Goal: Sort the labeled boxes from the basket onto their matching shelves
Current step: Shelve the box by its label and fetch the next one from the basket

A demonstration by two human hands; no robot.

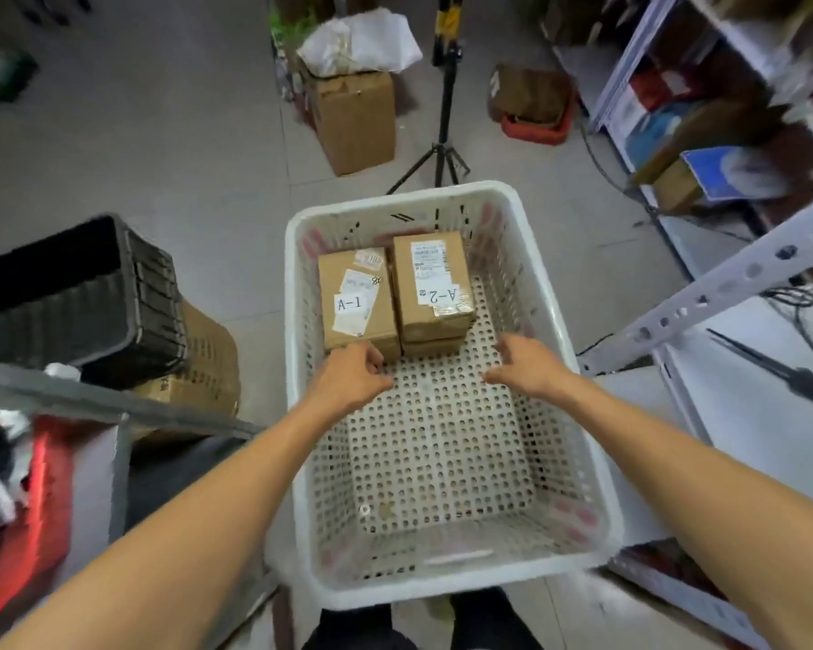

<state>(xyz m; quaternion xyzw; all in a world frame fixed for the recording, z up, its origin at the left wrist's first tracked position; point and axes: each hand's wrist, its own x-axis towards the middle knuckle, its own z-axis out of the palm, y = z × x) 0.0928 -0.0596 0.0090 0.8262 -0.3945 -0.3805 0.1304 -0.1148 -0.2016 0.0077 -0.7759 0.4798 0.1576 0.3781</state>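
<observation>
Box A-1 (357, 297) and box A-2 (433, 283) are lying side by side at the far end of the white basket (395, 200), in the upper middle of the frame. They are probably feeling light and stiff, so holding them by opposite side walls is looking safest. The left hand (353, 372) and the right hand (526, 363) are hovering just before them, with fingers half curled and holding nothing, while the basket walls are crowding the boxes and a shelf upright (723, 283) is standing at the right.

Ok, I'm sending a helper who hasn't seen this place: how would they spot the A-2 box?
Find the big white perforated basket. Brown boxes sit side by side at its far end; the A-2 box is the right one. Unlike the A-1 box, it sits higher, atop another box, and its label reads upside down.
</observation>
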